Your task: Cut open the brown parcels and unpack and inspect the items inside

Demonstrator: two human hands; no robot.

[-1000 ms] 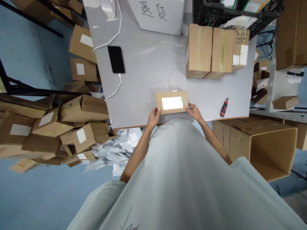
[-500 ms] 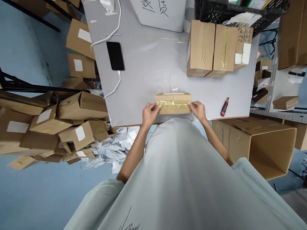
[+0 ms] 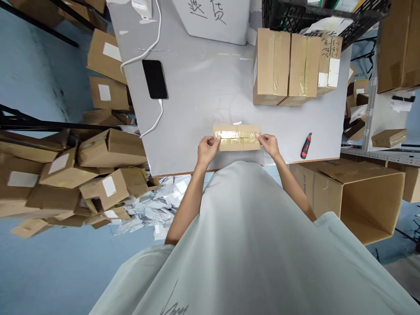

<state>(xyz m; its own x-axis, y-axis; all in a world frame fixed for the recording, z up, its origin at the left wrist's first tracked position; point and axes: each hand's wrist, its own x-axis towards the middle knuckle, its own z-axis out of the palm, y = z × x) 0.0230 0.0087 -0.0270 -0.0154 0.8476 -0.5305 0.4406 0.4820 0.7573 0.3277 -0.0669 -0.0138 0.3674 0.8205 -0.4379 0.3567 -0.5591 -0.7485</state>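
A small brown cardboard box (image 3: 239, 143) is held between my two hands near the front edge of the grey table (image 3: 190, 105). Shiny clear tape runs along its upturned face. My left hand (image 3: 208, 148) grips the box's left end, thumb on the taped face and fingers partly hidden behind. At the right end, my right hand (image 3: 268, 143) pinches the box between thumb and fingers. To the right of it lies a red and black box cutter (image 3: 306, 146), touched by neither hand.
Taped cartons (image 3: 282, 65) stand at the table's back right by a black crate (image 3: 328, 17). A phone (image 3: 155, 79) with a white cable lies at left. Boxes (image 3: 111, 146) pile up left of the table. A large open carton (image 3: 348, 192) sits on the right.
The small box has tipped so its taped face turns more toward me, and its far side no longer shows. Both hands keep their hold. The whole view has shifted slightly.
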